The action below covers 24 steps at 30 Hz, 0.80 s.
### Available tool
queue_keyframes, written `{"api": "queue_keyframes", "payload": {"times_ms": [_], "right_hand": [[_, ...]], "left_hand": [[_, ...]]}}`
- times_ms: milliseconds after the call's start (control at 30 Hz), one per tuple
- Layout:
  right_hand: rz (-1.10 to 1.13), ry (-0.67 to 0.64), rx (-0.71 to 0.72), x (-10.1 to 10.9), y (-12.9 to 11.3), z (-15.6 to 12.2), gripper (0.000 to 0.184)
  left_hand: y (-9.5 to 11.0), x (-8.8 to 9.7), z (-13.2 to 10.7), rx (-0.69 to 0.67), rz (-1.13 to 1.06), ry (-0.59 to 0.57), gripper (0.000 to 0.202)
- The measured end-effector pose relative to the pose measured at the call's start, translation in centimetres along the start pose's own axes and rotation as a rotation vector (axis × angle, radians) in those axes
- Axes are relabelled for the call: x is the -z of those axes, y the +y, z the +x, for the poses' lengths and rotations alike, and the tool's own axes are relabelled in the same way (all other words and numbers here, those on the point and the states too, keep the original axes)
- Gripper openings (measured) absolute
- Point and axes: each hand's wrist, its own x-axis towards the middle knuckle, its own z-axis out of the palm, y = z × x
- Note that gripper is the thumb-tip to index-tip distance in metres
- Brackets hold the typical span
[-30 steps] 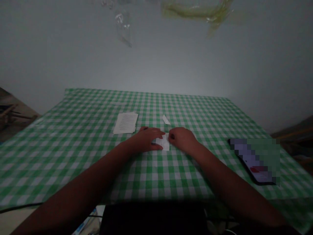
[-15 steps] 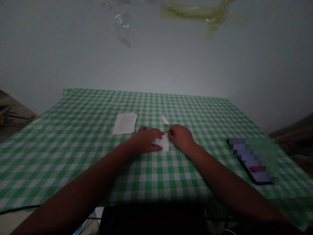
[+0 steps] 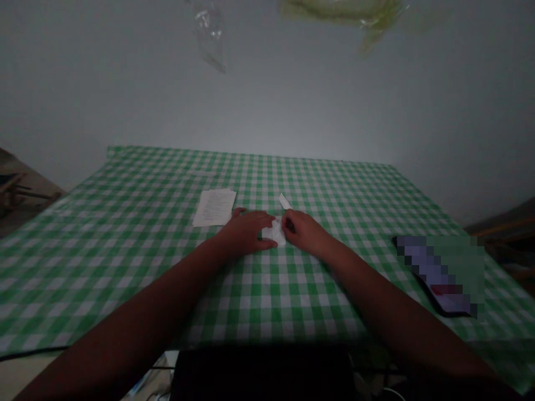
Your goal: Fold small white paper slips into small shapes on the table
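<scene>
My left hand (image 3: pixel 247 231), thumb spread wide, rests on printed slip (image 3: pixel 276 236). My right hand (image 3: pixel 305 230) curled at slip's edge; can't tell if pinching.

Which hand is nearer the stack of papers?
Left. The left hand is just right of the stack of papers; the right hand is farther right, at the right edge of the small sheet.

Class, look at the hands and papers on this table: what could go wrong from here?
The small paper under the left hand might crease or tear if the right hand, bunched at its edge, pulled sideways.
The paper scrap lies right by the right hand's knuckles and could be brushed away.
The loose paper stack sits close beside the left hand, so a bump might scatter its sheets.
</scene>
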Motion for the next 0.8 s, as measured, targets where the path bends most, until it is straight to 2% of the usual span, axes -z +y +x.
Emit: {"api": "queue_keyframes", "payload": {"times_ms": [167,367,667,800], "right_hand": [[-0.038,-0.076,0.067,0.7,-1.1,-0.8,0.009],[-0.026,-0.18,0.026,1.6,-2.5,-2.2,0.011],[-0.038,-0.007,-0.001,0.8,-1.5,-1.2,0.011],[-0.006,0.001,-0.016,1.0,-0.6,-1.1,0.009]], "left_hand": [[0.2,0.3,0.0,0.016,-0.001,-0.018,0.047],[0.0,0.2,0.0,0.02,-0.033,-0.019,0.045],[0.0,0.1,0.1,0.003,-0.059,-0.022,0.046],[0.0,0.3,-0.1,-0.045,-0.072,-0.041,0.052]]}}
